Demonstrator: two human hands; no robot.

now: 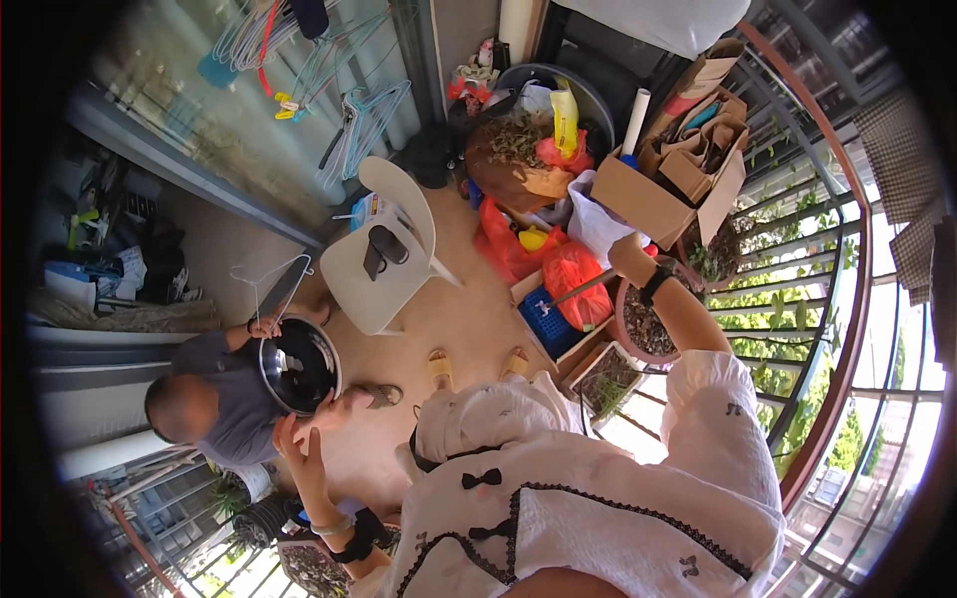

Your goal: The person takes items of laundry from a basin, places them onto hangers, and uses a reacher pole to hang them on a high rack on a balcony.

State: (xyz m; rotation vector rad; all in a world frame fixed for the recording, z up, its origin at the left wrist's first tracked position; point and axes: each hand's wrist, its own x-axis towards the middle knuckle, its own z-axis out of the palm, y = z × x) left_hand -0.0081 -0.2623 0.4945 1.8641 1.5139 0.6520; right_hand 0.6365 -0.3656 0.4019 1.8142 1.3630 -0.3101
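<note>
My right hand, at the right, is closed round a thin metal pole. The pole slants down to the left, over a blue plastic basket and a red plastic bag, and seems to end in a small hook. My left hand is raised at the lower left with fingers apart and nothing in it. Close by, another person holds a round basin with dark contents, their fingers on its rim. At that person's other hand are wire hangers.
A beige chair with dark items on its seat stands ahead. Cardboard boxes, bags and a large dark tub crowd the far side. Potted plants line the railing at right. More hangers hang at upper left.
</note>
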